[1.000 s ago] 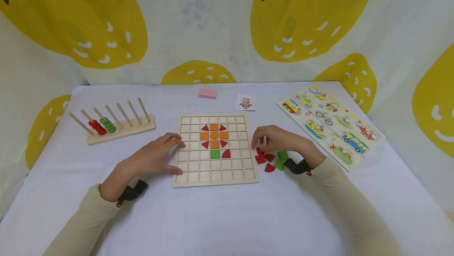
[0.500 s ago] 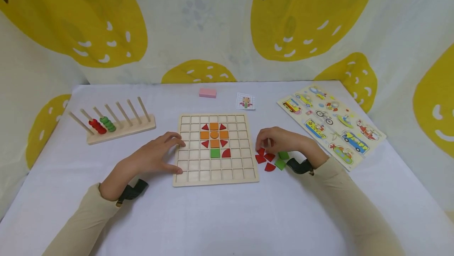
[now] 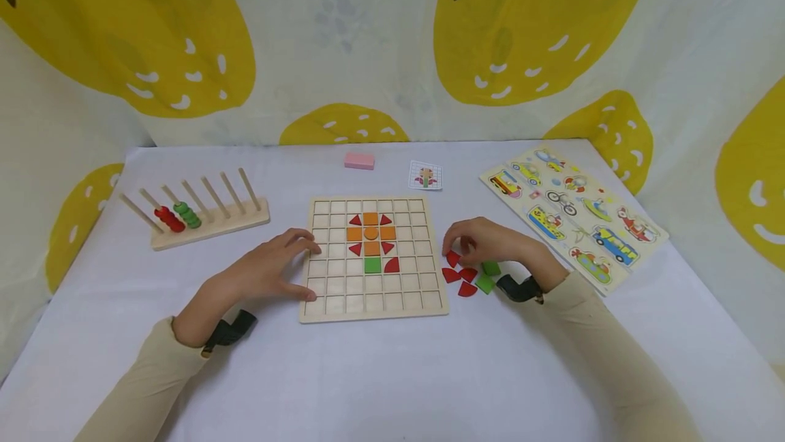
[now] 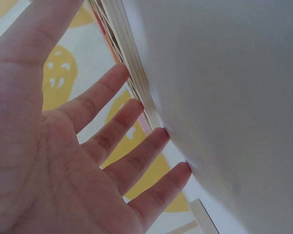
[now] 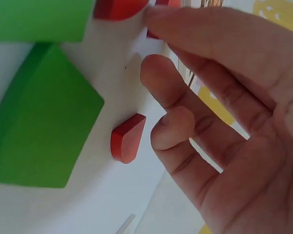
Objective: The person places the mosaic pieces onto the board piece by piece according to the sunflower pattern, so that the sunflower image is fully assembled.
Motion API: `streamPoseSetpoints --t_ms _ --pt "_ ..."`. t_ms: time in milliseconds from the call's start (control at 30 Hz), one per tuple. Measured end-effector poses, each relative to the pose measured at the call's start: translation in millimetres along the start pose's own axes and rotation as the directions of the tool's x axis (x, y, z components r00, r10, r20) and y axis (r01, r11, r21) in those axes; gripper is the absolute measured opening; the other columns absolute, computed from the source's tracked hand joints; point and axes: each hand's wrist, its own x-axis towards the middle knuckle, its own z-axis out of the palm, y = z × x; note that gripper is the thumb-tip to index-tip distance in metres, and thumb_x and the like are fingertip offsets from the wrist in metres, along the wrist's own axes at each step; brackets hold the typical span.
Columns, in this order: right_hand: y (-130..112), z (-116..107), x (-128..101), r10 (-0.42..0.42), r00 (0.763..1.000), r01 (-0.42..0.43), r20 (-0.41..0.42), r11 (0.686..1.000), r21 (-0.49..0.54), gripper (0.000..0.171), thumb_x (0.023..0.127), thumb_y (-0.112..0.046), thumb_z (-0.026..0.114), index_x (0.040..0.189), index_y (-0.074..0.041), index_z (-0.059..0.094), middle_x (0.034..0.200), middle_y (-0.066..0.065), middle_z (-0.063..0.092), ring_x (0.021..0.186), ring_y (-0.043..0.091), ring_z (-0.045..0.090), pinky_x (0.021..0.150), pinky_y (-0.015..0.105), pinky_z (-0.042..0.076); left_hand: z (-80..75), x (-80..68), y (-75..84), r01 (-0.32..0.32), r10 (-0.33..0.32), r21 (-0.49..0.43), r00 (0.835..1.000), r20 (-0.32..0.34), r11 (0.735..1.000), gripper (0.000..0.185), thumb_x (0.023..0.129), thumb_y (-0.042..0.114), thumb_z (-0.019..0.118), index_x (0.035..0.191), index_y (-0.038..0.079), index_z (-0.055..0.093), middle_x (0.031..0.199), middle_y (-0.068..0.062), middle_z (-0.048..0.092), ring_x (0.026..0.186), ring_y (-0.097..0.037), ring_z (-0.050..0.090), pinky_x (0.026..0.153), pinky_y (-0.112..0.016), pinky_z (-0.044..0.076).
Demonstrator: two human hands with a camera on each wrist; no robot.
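A square wooden grid board lies on the table, bearing orange tiles, red triangles, a green square and a red quarter-circle. My left hand rests at its left side, fingers and thumb spread along the edge; in the left wrist view the fingertips line up by the board's side. Right of the board, my right hand has bent fingers and pinches a red quarter-circle piece in the small pile. The thumb covers part of that piece in the right wrist view. Green tiles lie close by.
Behind the board are a pink block and a small pattern card. A peg stand with red and green beads stands at left. A vehicle picture puzzle lies at right. Loose red pieces sit below the right hand.
My right hand has shifted slightly right, away from the board's edge and over the red pieces. The left hand and the pieces on the board stay as they were.
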Motion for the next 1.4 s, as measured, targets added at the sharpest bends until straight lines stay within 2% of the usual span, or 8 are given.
streamPoseSetpoints --t_ms 167,267,633,800,1133,1400 --pt "-0.7 -0.1 -1.5 0.088 0.996 -0.088 -0.027 0.996 0.001 0.025 0.083 -0.007 0.076 0.106 -0.008 0.069 0.096 0.003 0.06 0.078 0.016 0.054 0.066 0.025 0.049 0.1 -0.3 -0.1 -0.004 0.004 0.0 1.0 -0.004 1.0 0.074 0.072 0.049 0.083 0.131 0.015 0.053 0.146 -0.012 0.039 0.133 -0.04 0.039 0.104 -0.063 0.034" --pt "-0.5 0.4 -3.0 0.109 0.994 -0.109 -0.031 0.994 0.014 0.027 0.083 -0.006 0.075 0.109 -0.007 0.068 0.096 0.004 0.06 0.077 0.017 0.054 0.066 0.025 0.05 -0.2 -0.6 0.2 -0.005 0.005 -0.003 1.0 -0.004 1.0 0.074 0.072 0.049 0.083 0.131 0.015 0.054 0.145 -0.012 0.039 0.133 -0.04 0.04 0.104 -0.063 0.033" --pt "-1.8 2.1 -4.0 0.079 0.995 -0.079 -0.053 0.997 0.007 0.025 0.085 -0.007 0.073 0.109 -0.007 0.067 0.096 0.006 0.058 0.074 0.016 0.053 0.062 0.024 0.048 0.6 -0.9 -0.1 -0.001 0.001 -0.002 1.0 -0.003 1.0 0.074 0.072 0.049 0.083 0.131 0.015 0.053 0.146 -0.012 0.039 0.134 -0.04 0.039 0.104 -0.062 0.035" --pt "-11.7 4.8 -1.9 0.024 0.997 -0.023 -0.068 1.0 0.012 0.025 0.085 -0.007 0.073 0.109 -0.006 0.067 0.102 0.008 0.059 0.075 0.016 0.054 0.062 0.024 0.049 0.5 -1.1 -0.4 0.003 -0.003 -0.001 1.0 0.001 1.0 0.074 0.073 0.049 0.082 0.132 0.015 0.053 0.146 -0.012 0.039 0.134 -0.04 0.039 0.104 -0.062 0.035" --pt "-32.0 18.6 11.3 -0.01 0.999 0.012 -0.045 0.999 0.043 0.028 0.088 -0.011 0.072 0.114 -0.006 0.065 0.106 0.007 0.06 0.076 0.015 0.054 0.064 0.022 0.048 1.3 -0.2 -1.1 0.005 -0.005 -0.004 1.0 0.0 1.0 0.074 0.072 0.05 0.082 0.131 0.016 0.053 0.146 -0.012 0.039 0.134 -0.04 0.039 0.104 -0.062 0.034" --pt "-38.8 27.9 25.1 -0.03 0.998 0.031 -0.057 0.999 0.019 0.027 0.087 -0.013 0.074 0.111 -0.007 0.065 0.1 0.006 0.06 0.075 0.015 0.053 0.066 0.022 0.047 1.4 0.0 -0.7 -0.004 0.004 0.002 1.0 -0.008 1.0 0.073 0.072 0.049 0.083 0.13 0.016 0.053 0.146 -0.012 0.039 0.133 -0.039 0.04 0.104 -0.061 0.036"
